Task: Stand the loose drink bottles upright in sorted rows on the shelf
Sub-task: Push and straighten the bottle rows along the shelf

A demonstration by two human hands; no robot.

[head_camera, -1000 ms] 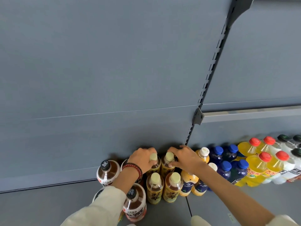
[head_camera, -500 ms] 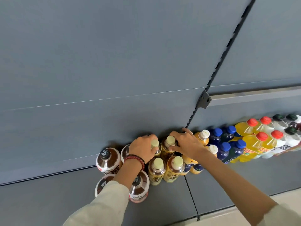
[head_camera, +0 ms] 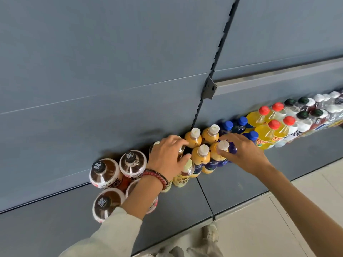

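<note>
Head view: the left hand [head_camera: 167, 156] curls its fingers over the top of a tea bottle [head_camera: 181, 151] against the back wall. The right hand [head_camera: 243, 153] pinches the neck of a front juice bottle [head_camera: 220, 151] between thumb and forefinger. Both bottles stand upright on the shelf [head_camera: 232, 182]. At eight o'clock from the left hand stand the brown bottles [head_camera: 104, 173]; the sorted rows run off toward two o'clock. To do this well, I'd slide each bottle low and slowly, closing gaps without knocking the neighbours at three o'clock.
</note>
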